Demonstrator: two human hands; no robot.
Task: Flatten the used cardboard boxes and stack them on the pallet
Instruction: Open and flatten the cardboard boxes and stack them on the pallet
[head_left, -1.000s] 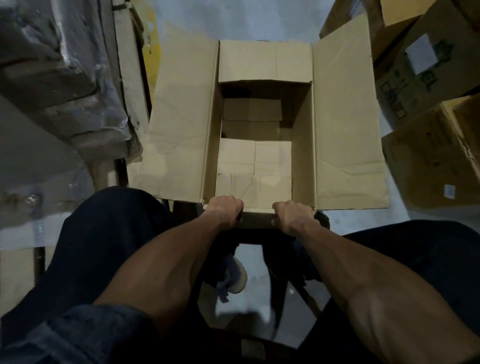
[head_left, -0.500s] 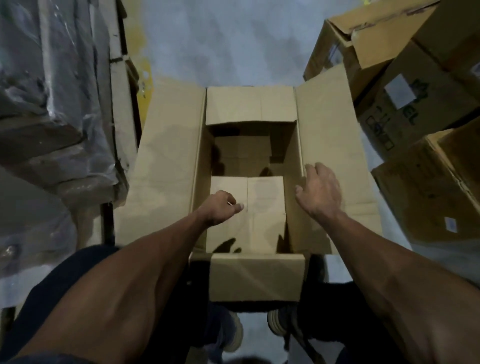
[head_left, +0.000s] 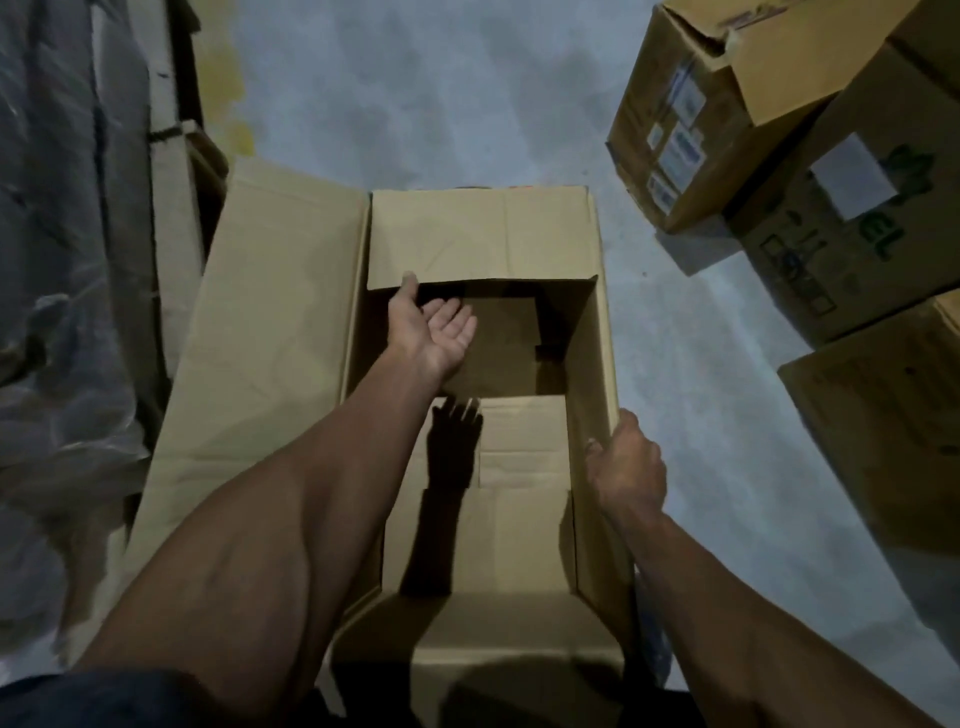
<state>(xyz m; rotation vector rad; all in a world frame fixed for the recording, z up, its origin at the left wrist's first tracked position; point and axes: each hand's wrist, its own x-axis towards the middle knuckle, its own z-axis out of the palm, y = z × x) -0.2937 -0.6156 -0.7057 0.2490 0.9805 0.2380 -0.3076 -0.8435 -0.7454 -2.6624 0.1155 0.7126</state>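
**Open box on floor, both hands at it**

The open cardboard box (head_left: 519, 467) stands upright on the grey floor (head_left: 415, 104), just in front of the person. Nothing loose lies in it; only its bottom flaps show inside, w/ a shadow of the arm on them. Its left flap (head_left: 270, 332) lies folded out flat, the far flap (head_left: 483, 234) leans inward over the opening.

Left hand (head_left: 431, 327) reaches into the box near the far flap, palm up, fingers (head_left: 457, 317) relaxed and spread, thumb touching the flap edge. Right hand (head_left: 628, 462) grips the right wall of the box at its top edge, fingers curled over it.

Right of the box, apart from it, stand other boxes (head_left: 727, 130), some w/ labels. Left of the box: plastic-wrapped goods (head_left: 62, 260).
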